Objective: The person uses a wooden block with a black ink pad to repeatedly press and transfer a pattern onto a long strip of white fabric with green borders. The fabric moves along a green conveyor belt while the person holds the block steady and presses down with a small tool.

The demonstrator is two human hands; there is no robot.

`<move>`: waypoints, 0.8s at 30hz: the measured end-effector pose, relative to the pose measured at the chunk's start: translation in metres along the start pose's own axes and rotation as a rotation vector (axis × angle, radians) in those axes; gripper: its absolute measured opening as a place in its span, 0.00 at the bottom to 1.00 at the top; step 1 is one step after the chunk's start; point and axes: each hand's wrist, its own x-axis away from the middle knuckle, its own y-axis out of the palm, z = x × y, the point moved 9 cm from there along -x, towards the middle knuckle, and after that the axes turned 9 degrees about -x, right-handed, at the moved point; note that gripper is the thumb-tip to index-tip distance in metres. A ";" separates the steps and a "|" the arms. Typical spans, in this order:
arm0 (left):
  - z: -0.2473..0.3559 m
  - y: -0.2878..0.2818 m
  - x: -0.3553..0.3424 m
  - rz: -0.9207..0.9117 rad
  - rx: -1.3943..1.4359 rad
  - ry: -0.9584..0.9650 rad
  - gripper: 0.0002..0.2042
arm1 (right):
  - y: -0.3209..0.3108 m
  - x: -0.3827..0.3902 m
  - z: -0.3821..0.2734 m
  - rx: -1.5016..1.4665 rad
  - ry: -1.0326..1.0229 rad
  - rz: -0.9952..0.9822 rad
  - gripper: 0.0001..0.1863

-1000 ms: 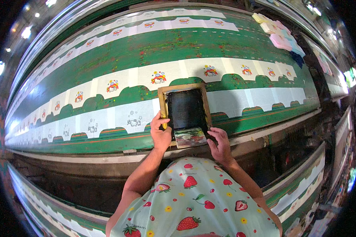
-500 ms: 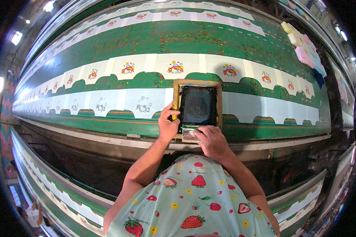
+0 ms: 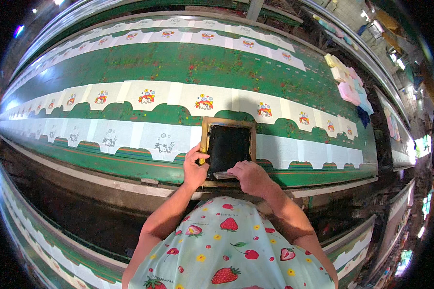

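A wooden-framed printing screen (image 3: 252, 139) with black ink over its mesh (image 3: 229, 150) lies on the strip of pale blue fabric pieces (image 3: 309, 150) at the near table edge. My left hand (image 3: 196, 167) is closed round the left rail of the screen, by a yellow patch on the wood. In my right hand (image 3: 252, 178) is a squeegee (image 3: 224, 175), held at the near end of the mesh. Pieces to the left bear black outline prints (image 3: 163, 147); those to the right are plain where visible. Fabric under the screen is hidden.
Beyond the screen runs a row of cream pieces (image 3: 173, 98) with colourful prints. More printed rows (image 3: 188, 36) lie across the long green table (image 3: 178, 60). Folded pastel cloths (image 3: 348, 86) are heaped at the far right. Another table with fabric (image 3: 48, 241) is behind me.
My view has shifted, so the table appears lower and further left. The mesh has gone from showing a faint design to solid black. The squeegee has tipped in my right hand.
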 end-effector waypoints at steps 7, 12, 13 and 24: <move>-0.007 0.000 -0.002 -0.003 0.018 0.011 0.18 | -0.033 -0.042 0.052 -0.124 0.037 0.061 0.16; -0.007 -0.001 0.000 -0.012 -0.001 0.007 0.18 | -0.043 -0.075 0.083 -0.048 0.045 0.183 0.17; -0.006 -0.002 0.000 -0.011 0.024 0.017 0.18 | -0.045 -0.081 0.088 -0.036 0.039 0.222 0.17; -0.003 -0.002 0.000 -0.034 -0.034 0.024 0.20 | -0.015 -0.075 0.093 0.016 0.160 0.192 0.21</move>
